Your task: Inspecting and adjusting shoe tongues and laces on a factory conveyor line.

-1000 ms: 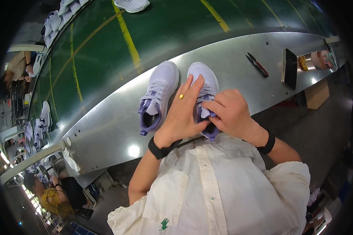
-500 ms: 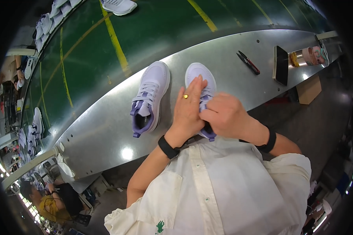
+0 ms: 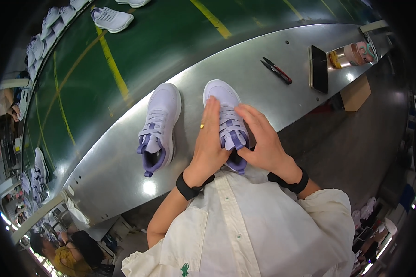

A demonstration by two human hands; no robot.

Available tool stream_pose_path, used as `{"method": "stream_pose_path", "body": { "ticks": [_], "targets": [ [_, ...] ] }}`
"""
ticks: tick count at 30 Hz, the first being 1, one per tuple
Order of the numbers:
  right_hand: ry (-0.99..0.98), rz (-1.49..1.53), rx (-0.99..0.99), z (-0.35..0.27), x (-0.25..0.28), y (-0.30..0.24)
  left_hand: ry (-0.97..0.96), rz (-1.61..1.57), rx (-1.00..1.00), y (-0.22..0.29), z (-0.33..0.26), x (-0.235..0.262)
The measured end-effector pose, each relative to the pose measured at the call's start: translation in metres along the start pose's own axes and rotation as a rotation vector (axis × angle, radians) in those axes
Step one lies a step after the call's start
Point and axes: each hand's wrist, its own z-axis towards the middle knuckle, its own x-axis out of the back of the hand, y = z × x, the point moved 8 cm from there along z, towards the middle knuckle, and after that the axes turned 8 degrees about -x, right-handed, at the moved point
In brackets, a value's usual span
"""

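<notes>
At the far left, a row of pale lavender sneakers (image 3: 37, 51) lines the edge of the green conveyor belt with yellow stripes (image 3: 138, 51), and one white sneaker (image 3: 112, 19) lies alone on the belt farther off. Nearer than the belt runs the curved brushed-metal workbench (image 3: 125, 157).

On the bench, left of centre, stands a lavender sneaker with purple lining and purple lace ends (image 3: 158, 127), toe pointing away, untouched and just beside the left hand.

The left hand (image 3: 209, 138), with a yellow ring on one finger and a black wristband, lies flat with fingers straight and together along the left side of a second lavender sneaker with purple laces (image 3: 227, 117). This shoe sits at the near edge of the bench in front of the person's white shirt, toe pointing away, its heel partly hidden by the hands. The right hand (image 3: 259, 141), also with a black wristband, rests on the shoe's right side, fingers curved over the laces and tongue, pressing against them; whether it pinches a lace cannot be told.

Farther right on the bench lie a small pair of black-and-red snips (image 3: 277, 70), then a dark phone (image 3: 318, 68), then a drink bottle lying on its side (image 3: 351, 54). Below the bench's right end sits a brown cardboard box (image 3: 356, 92).
</notes>
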Motion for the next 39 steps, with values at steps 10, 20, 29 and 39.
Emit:
{"method": "stream_pose_path", "body": {
  "ticks": [10, 20, 29, 39],
  "targets": [
    [-0.113, -0.117, 0.1, 0.007, -0.005, 0.001, -0.187, -0.121, 0.122, -0.013, -0.013, 0.005],
    [-0.024, -0.051, 0.095, 0.002, -0.004, 0.005, -0.059, -0.174, 0.201, -0.017, -0.018, 0.004],
    [0.058, -0.086, 0.135, 0.011, -0.008, -0.006, 0.018, 0.314, -0.188, 0.056, -0.028, 0.102],
    [-0.031, -0.034, 0.196, 0.031, -0.041, -0.039, 0.244, 0.198, 0.476, -0.025, -0.082, 0.126]
  ]
}}
